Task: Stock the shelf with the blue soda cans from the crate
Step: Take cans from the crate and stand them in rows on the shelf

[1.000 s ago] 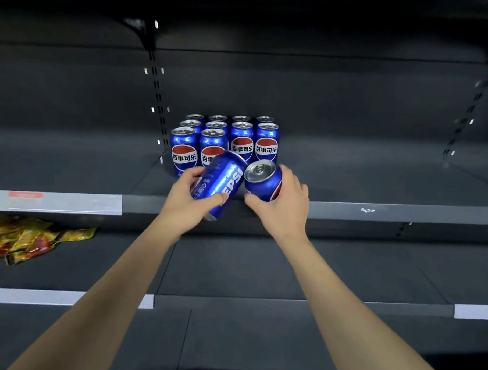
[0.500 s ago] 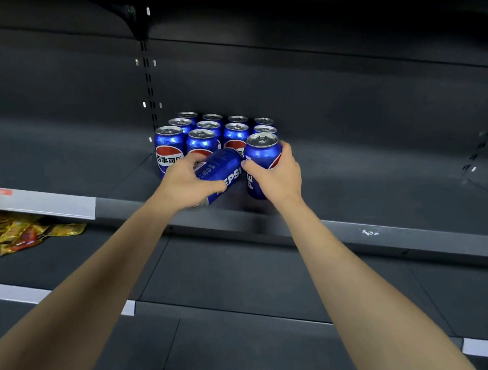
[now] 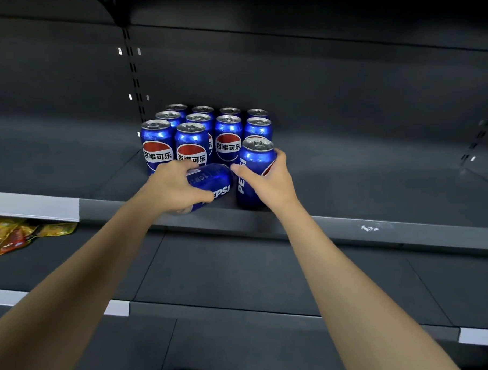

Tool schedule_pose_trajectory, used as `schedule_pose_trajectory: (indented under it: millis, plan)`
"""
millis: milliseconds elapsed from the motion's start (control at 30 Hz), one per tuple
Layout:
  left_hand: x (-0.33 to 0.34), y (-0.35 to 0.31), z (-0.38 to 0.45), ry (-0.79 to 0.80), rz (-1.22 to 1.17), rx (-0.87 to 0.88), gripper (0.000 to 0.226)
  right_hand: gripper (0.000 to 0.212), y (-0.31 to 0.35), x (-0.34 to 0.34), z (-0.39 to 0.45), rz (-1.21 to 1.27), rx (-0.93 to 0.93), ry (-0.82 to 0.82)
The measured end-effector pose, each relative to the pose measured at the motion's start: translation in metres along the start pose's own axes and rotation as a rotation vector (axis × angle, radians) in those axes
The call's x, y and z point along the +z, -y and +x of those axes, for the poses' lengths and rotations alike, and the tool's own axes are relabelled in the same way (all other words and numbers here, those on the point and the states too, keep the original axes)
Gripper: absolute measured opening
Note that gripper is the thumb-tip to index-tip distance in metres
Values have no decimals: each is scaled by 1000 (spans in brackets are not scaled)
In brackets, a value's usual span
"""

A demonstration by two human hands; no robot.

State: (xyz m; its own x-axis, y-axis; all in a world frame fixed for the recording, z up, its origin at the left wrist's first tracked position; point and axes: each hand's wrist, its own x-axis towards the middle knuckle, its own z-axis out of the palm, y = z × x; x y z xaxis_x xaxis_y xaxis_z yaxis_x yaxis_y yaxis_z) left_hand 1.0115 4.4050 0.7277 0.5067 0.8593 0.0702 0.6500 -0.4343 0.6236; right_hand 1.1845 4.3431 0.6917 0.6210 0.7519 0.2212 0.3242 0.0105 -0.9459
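My left hand [image 3: 176, 187] grips a glossy blue Pepsi can [image 3: 209, 183] tipped on its side over the shelf [image 3: 351, 230] edge. My right hand [image 3: 267, 178] wraps an upright can [image 3: 254, 167] standing just right of it (white PEPSI lettering running up the side). Behind them I count twelve standing cans [image 3: 191, 148], silver tops, red-white-blue logos.

Both my forearms are bare from the bottom edge up to the wrists, with no sleeve showing. My left hand [image 3: 172, 188] and right hand [image 3: 268, 181] are bare too: no gloves, rings, watch or bands. My nails are short and plain where they show.
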Motion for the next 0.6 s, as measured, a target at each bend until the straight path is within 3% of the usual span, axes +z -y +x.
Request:
schedule_pose_trajectory:
  millis: [267,400,600]
  plan:
    - [-10,5,10,47,-26,-84,41,104,-4,-17,7,-180,49,202]
    - [-9,1,9,40,-21,-81,35,88,-9,-11,5,-125,83,177]
    - [-6,-1,9,37,65,-79,55,70,-6,-1,1,-91,89,66]
